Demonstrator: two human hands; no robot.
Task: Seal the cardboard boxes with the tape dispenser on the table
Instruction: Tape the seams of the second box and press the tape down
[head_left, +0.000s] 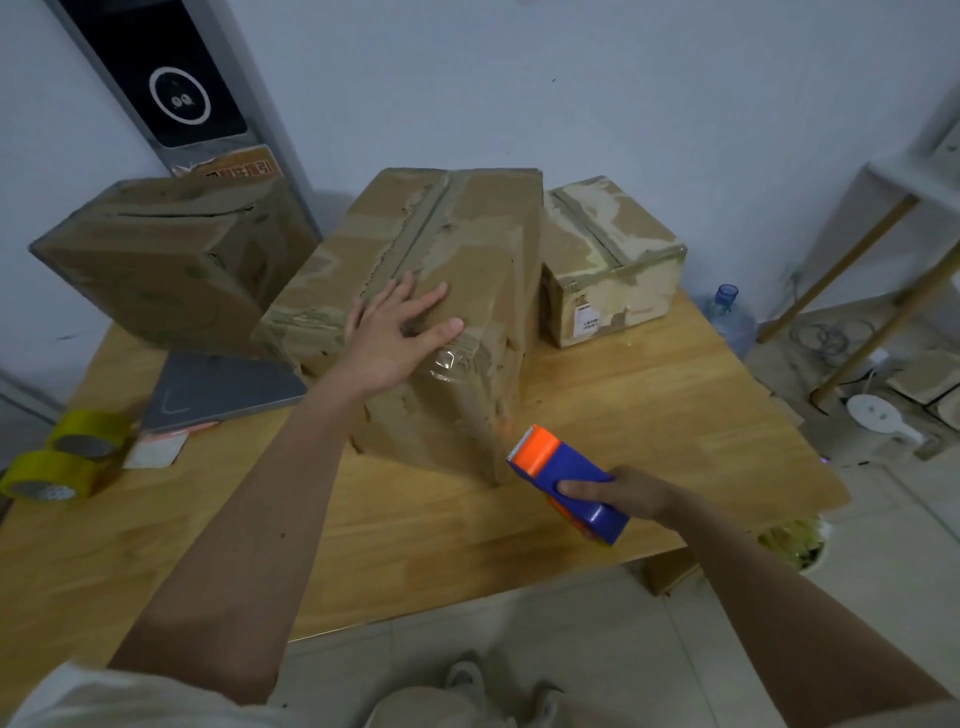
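A large worn cardboard box (467, 244) stands in the middle of the wooden table (649, 405), old tape along its top seam. My left hand (397, 332) lies flat with spread fingers on the near end of the box top. My right hand (623, 493) grips a blue and orange tape dispenser (563, 480) just above the table, its toothed orange end pointing at the box's near lower corner. A second box (171, 260) sits tilted at the back left. A smaller box (608, 260) stands at the back right.
Two yellow tape rolls (62, 462) lie at the table's left edge beside a grey notebook (218, 384). A water bottle (727, 317) and a white shelf frame (883, 249) stand on the floor to the right. A dark panel (171, 88) leans on the wall.
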